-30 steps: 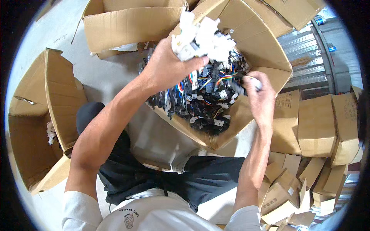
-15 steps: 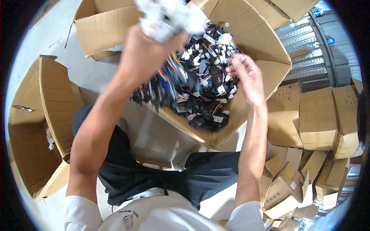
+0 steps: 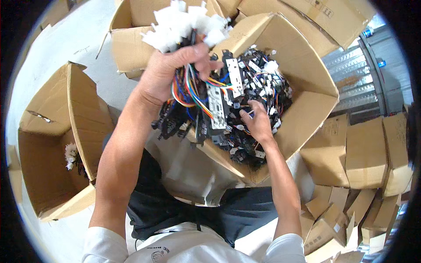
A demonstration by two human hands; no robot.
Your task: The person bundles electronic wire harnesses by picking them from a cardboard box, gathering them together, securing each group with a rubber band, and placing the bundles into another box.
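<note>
My left hand (image 3: 163, 74) is raised over the near left side of a large cardboard box (image 3: 309, 70). It is closed round the coloured wires of a bunch of small wired circuit boards (image 3: 216, 107). Their white plug connectors (image 3: 182, 26) fan out above the fist, while the black and white boards hang below it. Inside the box lies a heap of similar wired boards (image 3: 263, 83) with white plugs. Over this heap is my right hand (image 3: 259, 124), its thumb and forefinger apart, with nothing visible between them. Whether its fingertips touch the heap I cannot tell.
At the left stands an open cardboard box (image 3: 46, 162) with a bundle of white plugs and dark wires (image 3: 71, 155) inside. Another open box (image 3: 131, 48) is behind my left hand. Several cartons (image 3: 366, 149) and flattened boxes (image 3: 326, 228) are stacked at the right.
The bunch in my left hand has swung to the right and now hangs more steadily. My right hand has moved left and nearer, over the heap. The whole view has shifted somewhat.
</note>
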